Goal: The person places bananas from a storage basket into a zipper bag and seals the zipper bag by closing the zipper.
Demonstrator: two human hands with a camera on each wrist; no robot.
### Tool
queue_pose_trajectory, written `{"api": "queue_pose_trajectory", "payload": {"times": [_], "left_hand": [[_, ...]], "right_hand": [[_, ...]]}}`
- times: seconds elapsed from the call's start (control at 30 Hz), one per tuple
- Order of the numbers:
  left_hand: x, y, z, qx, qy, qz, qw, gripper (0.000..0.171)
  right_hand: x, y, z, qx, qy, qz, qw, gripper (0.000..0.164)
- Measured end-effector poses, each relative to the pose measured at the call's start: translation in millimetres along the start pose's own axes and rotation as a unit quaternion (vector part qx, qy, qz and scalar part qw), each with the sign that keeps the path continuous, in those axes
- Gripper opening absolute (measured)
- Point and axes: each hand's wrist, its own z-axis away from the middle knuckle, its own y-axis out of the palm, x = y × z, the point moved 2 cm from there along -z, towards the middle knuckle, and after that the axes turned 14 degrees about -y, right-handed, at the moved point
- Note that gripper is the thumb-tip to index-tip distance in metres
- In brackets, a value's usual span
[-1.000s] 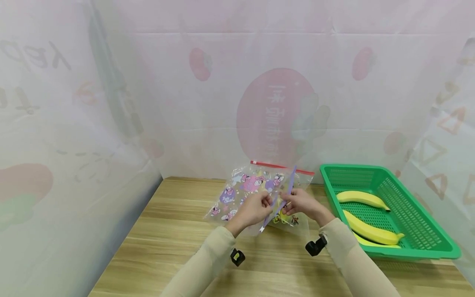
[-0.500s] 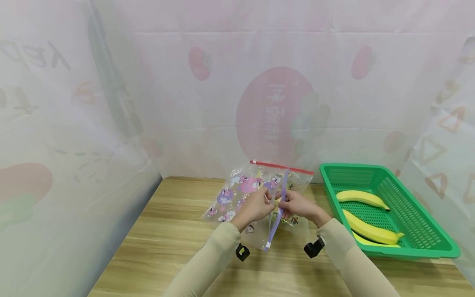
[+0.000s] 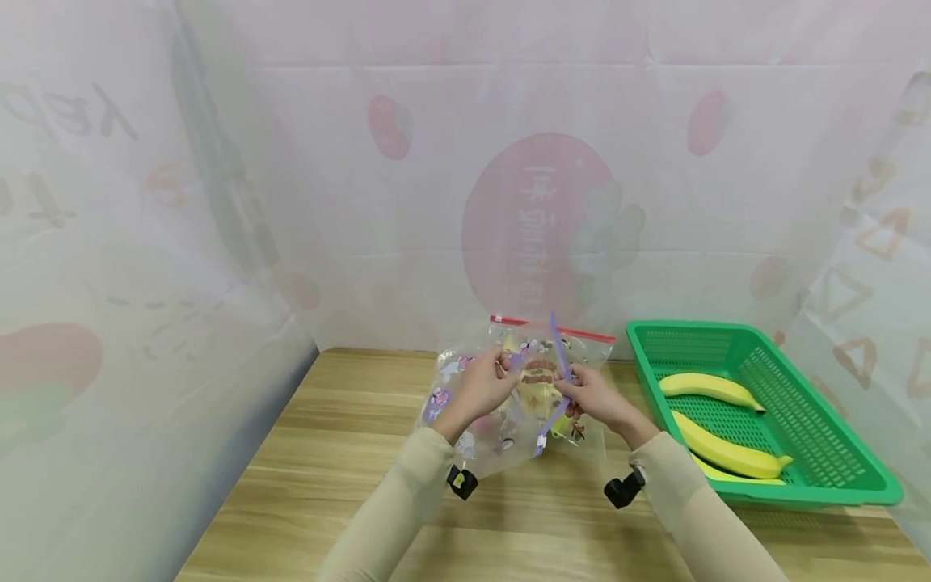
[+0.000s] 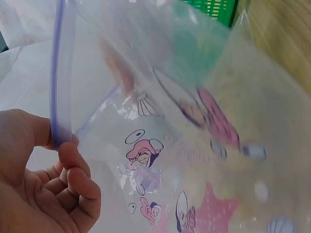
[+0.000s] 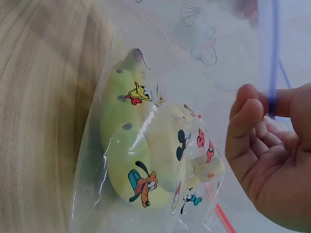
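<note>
A clear zip bag (image 3: 502, 446) with a purple closure and pink cartoon prints is stretched between my two hands, its mouth spread apart. My left hand (image 3: 480, 388) pinches one purple edge between thumb and curled fingers, which the left wrist view confirms. On the opposite edge, my right hand (image 3: 595, 398) grips the purple strip (image 5: 273, 53) the same way. Behind and partly under this bag lies a second clear bag with a red zip (image 3: 589, 335). Through its printed plastic, yellow-green bananas (image 5: 126, 141) show in the right wrist view.
To the right stands a green perforated basket (image 3: 836, 428) holding a yellow banana (image 3: 709, 390) and others below it. All rest on a wood-grain table (image 3: 305, 477). Pale printed curtains (image 3: 327, 202) hang behind and at both sides.
My hands have moved apart, the left to the left and slightly up, the right a little rightward. The purple-zip bag's mouth has widened between them. Basket and red-zip bag stay put.
</note>
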Motion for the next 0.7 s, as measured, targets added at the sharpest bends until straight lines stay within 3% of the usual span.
{"api": "queue_pose_trajectory", "payload": {"times": [0.17,0.43,0.57,0.7], "left_hand": [[6.7,-8.4,0.4,-0.009,-0.015,0.009,0.9998,0.011],[15.0,-18.2,1.1,-0.019,-0.025,0.04,0.9987,0.02],[14.1,-15.8,1.4,0.002,-0.042,0.028,0.9987,0.032],[13.7,-11.0,-0.1,0.016,-0.044,-0.004,0.9989,0.027]], "right_hand": [[-2.6,-7.6,2.4,-0.038,0.003,-0.018,0.999,0.019],[-8.7,-11.8,8.3,-0.052,0.01,-0.007,0.999,0.027],[-10.0,-9.7,9.9,-0.035,-0.006,0.01,0.999,0.028],[-5.5,-2.1,10.0,0.0,-0.035,0.025,0.999,0.027]]}}
